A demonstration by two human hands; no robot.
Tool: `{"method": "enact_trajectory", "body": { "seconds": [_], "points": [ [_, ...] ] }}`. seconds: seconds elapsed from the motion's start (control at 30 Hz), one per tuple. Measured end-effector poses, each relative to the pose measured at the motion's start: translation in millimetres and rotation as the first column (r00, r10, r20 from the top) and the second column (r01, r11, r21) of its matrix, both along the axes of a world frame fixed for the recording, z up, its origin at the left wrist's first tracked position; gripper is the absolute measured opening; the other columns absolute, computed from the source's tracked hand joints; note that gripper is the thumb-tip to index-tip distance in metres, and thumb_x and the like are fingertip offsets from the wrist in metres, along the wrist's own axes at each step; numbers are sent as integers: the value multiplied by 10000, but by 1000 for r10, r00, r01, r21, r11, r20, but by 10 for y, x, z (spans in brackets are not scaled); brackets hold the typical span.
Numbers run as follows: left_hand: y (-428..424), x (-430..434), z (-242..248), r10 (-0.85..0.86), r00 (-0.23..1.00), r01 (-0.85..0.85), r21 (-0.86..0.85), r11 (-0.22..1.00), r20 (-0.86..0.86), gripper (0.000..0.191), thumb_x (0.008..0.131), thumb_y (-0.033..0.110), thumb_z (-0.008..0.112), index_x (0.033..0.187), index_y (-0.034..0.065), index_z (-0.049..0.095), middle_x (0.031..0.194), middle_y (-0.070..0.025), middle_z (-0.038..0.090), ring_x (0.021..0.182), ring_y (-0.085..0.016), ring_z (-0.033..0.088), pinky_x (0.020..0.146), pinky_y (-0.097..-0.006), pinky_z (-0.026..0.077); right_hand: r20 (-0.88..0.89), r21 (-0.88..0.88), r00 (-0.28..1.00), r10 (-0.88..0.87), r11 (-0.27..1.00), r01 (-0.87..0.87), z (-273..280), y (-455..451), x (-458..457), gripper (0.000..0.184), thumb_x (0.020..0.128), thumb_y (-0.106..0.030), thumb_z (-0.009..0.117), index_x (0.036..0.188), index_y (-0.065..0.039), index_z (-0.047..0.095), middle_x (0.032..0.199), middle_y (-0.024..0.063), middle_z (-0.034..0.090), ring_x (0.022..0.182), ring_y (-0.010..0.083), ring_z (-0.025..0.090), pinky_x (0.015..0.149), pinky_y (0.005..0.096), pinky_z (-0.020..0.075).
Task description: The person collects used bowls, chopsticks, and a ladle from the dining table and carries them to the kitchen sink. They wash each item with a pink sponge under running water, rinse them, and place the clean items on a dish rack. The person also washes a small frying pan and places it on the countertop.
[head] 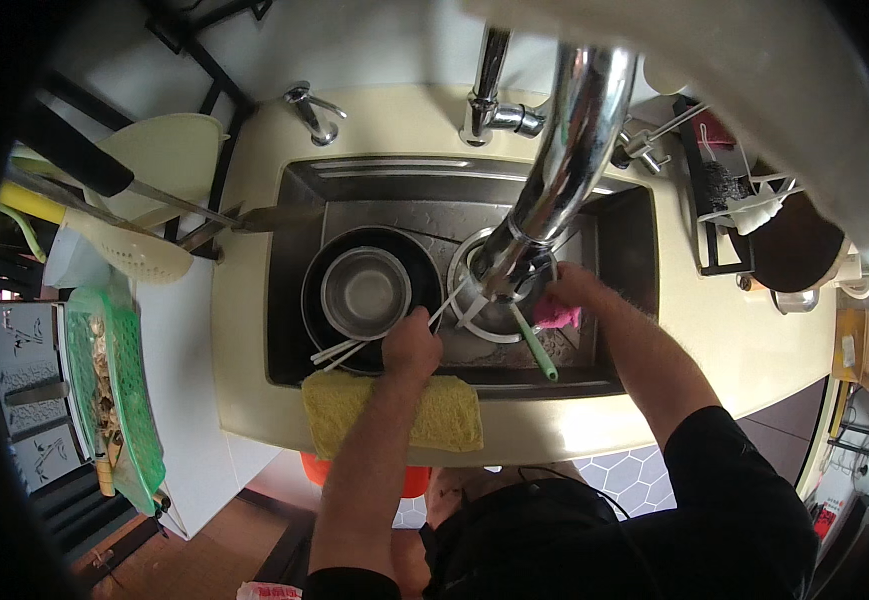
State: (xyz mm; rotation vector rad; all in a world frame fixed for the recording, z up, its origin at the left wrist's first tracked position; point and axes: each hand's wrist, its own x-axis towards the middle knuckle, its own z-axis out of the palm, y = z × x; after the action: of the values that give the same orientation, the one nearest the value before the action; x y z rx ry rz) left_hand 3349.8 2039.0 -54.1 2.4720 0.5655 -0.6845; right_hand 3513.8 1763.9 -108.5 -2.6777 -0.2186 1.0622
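My left hand [412, 345] is closed around several white chopsticks [446, 305], slanting over the front of a black pan [314, 304] in the sink. A round metal bowl [366, 292] sits inside that pan. My right hand [583, 289] grips a pink cloth [557, 312] at the right side of a steel basin [496, 330]. Out of this basin leans a utensil with a green handle [535, 349]; its other end is hidden. The chrome faucet spout [566, 150] covers part of the basin and its contents.
Around the stainless sink [622, 247] runs a cream countertop [734, 330]. On its front edge lies a yellow towel [434, 420]. Hanging utensils, including a slotted ladle [131, 244], reach in from the left. A green basket [131, 375] stands farther left, and a black rack [704, 225] at right.
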Motion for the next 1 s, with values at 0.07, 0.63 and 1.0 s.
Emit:
{"method": "enact_trajectory", "body": {
  "seconds": [0.07,0.63,1.0],
  "points": [
    [9,-12,33,-4,999,4,-7,1000,48,199,855,176,649,973,45,557,876,-179,629,850,-374,630,725,-497,510,23,16,996,87,996,-88,-99,-12,118,511,731,-392,653,1043,13,638,1081,230,644,1009,378,621,879,428,491],
    [109,232,74,187,960,-186,-22,982,208,252,812,231,684,963,54,590,934,-153,655,893,-359,627,738,-470,498,-81,34,911,404,915,-402,95,520,450,489,750,-298,617,1137,-2,595,1090,227,644,1045,365,616,885,429,493],
    [218,-22,159,209,932,-214,-15,977,296,174,860,206,602,938,51,582,924,-152,628,884,-372,609,733,-497,488,51,89,942,331,938,-335,168,496,347,503,785,-382,667,1178,-76,596,1005,199,673,953,341,646,850,410,503]
  ]
}}
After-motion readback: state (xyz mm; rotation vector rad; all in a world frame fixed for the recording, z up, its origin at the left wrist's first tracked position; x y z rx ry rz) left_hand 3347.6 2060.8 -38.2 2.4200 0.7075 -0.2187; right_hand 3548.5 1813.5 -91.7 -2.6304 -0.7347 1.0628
